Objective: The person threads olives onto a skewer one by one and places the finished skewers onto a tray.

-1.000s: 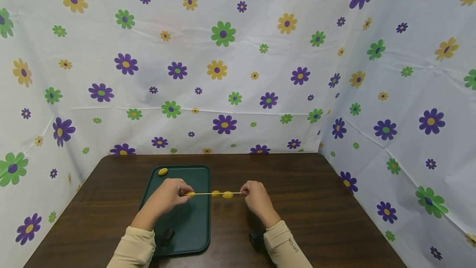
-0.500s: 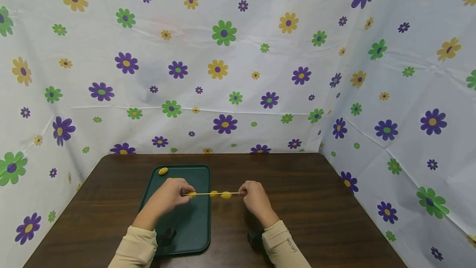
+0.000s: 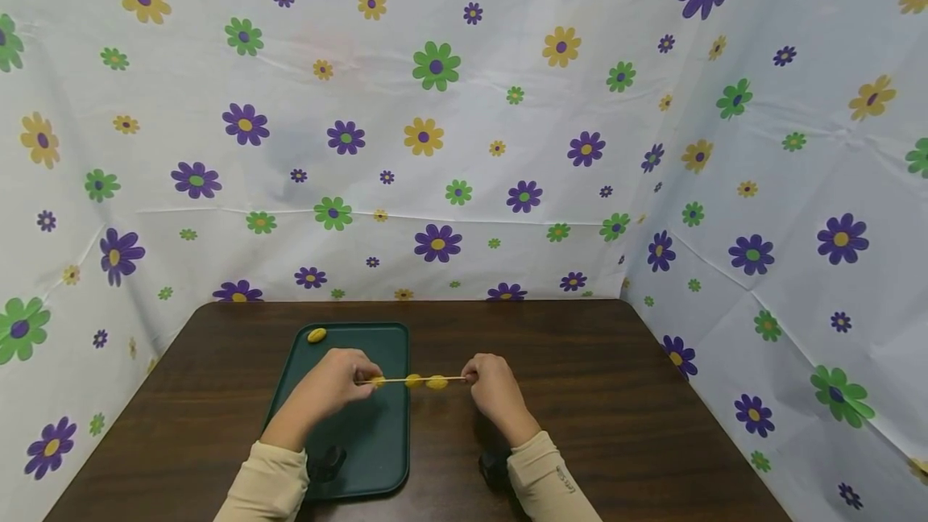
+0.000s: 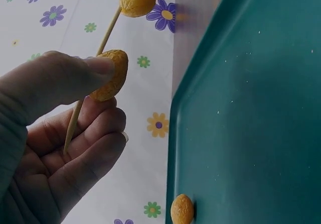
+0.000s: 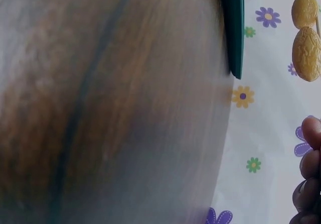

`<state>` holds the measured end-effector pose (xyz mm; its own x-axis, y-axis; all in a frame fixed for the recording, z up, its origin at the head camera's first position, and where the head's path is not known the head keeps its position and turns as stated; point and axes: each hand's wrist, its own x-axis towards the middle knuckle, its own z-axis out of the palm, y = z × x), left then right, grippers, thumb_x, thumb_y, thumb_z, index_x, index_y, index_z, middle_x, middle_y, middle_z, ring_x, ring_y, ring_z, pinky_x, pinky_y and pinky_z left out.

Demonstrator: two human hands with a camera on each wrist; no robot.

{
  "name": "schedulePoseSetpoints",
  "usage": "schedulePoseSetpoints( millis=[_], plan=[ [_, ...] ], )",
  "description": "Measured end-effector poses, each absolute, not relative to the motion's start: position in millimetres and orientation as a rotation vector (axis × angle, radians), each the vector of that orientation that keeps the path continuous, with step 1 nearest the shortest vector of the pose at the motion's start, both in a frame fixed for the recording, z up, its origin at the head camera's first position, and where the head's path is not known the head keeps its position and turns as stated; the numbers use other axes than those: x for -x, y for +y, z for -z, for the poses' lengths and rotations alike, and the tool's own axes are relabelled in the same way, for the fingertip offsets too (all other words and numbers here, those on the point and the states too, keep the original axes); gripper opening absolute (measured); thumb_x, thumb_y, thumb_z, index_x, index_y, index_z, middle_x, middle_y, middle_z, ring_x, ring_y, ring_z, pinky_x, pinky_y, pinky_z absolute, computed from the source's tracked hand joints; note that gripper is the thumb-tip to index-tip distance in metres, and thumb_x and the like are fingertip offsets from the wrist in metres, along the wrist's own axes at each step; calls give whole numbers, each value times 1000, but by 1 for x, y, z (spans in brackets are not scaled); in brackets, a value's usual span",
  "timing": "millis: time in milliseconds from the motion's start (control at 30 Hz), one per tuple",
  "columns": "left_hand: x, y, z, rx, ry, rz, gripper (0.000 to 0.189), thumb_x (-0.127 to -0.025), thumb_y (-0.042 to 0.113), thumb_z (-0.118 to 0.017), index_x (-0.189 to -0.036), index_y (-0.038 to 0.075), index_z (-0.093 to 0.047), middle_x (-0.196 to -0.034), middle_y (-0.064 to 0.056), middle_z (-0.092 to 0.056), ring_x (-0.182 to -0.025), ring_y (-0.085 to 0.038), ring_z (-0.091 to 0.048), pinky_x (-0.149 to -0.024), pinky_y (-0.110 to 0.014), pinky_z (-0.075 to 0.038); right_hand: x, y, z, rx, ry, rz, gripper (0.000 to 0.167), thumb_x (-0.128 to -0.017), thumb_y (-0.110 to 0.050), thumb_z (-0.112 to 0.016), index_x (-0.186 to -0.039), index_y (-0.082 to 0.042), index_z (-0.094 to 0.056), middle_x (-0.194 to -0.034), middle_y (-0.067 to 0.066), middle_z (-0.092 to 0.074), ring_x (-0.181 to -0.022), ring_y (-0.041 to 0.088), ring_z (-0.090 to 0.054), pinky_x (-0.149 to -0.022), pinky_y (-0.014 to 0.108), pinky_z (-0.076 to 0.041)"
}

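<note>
A thin wooden skewer runs level between my two hands in the head view, with several wrinkled yellow oval fruits along it. My left hand pinches the fruit closest to the pointed end, thumb pressed on its side. The tip of the skewer reaches down toward the curled fingers. At the other end, my right hand grips the skewer between thumb and fingers. Two fruits, one of them this fruit, sit on the stretch between the hands. In the right wrist view only the fingertips show, at the right edge.
A dark green tray lies on the brown wooden table, beneath my left hand. One loose yellow fruit rests in its far left corner. A flower-patterned white sheet hangs behind the table and along both sides.
My right hand has shifted slightly left, and the skewer with its middle fruits has moved the same way. My left hand has edged a little right, still pinching its fruit.
</note>
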<state>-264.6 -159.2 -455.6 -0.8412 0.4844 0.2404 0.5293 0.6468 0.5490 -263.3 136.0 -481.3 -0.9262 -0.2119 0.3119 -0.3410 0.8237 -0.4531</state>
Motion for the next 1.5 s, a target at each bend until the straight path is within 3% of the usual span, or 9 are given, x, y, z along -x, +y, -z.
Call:
schedulePoseSetpoints(
  millis=[1500],
  plan=[
    [264, -147, 461, 843, -2817, 932, 10, -84, 3, -80, -93, 8, -80, -84, 7, -65, -71, -4, -56, -62, -21, -51, 257, 128, 482, -454, -2740, -751, 26, -82, 15, -68, -79, -9, -77, -78, -5, -67, -81, 20, -66, -75, 38, -57]
  ],
)
